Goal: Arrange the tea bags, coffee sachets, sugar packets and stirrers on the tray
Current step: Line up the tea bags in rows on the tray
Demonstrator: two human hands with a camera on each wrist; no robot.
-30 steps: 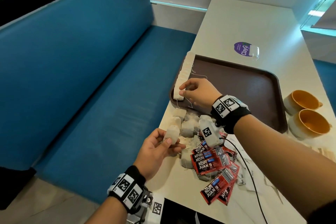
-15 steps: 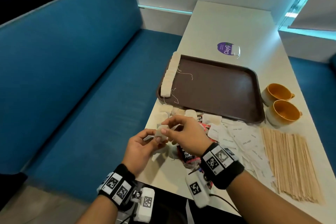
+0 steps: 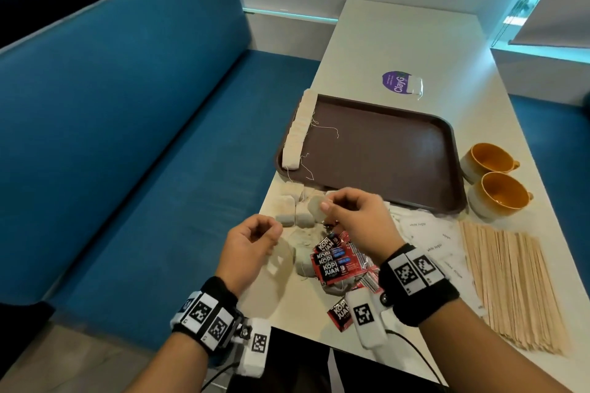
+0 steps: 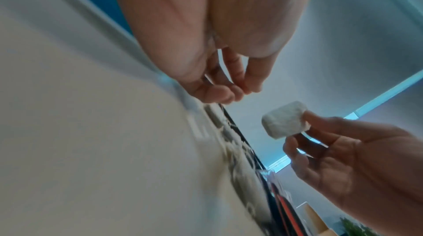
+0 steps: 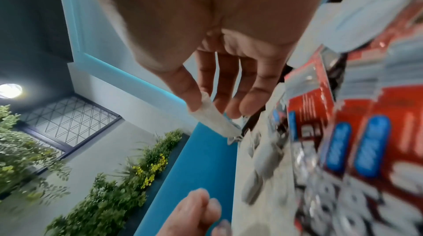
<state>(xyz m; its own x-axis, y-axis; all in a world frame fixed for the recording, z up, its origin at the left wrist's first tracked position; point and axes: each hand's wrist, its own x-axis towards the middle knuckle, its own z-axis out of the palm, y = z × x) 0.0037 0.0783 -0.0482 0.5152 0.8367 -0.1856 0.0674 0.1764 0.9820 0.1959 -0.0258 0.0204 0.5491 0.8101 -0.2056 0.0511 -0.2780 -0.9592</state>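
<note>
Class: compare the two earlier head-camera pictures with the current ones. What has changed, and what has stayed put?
The right hand left the tray, came back to the left hand and took over its tea bag; the left hand let go. The row of tea bags stayed.

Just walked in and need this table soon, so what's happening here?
A person is sorting drink supplies onto a brown tray. Their right hand pinches one tea bag above the table; the left hand is loosely curled and holds nothing. A row of tea bags already lines the tray's left edge. Loose tea bags, red coffee sachets, white sugar packets and wooden stirrers are still on the table, so most of it remains.
</note>
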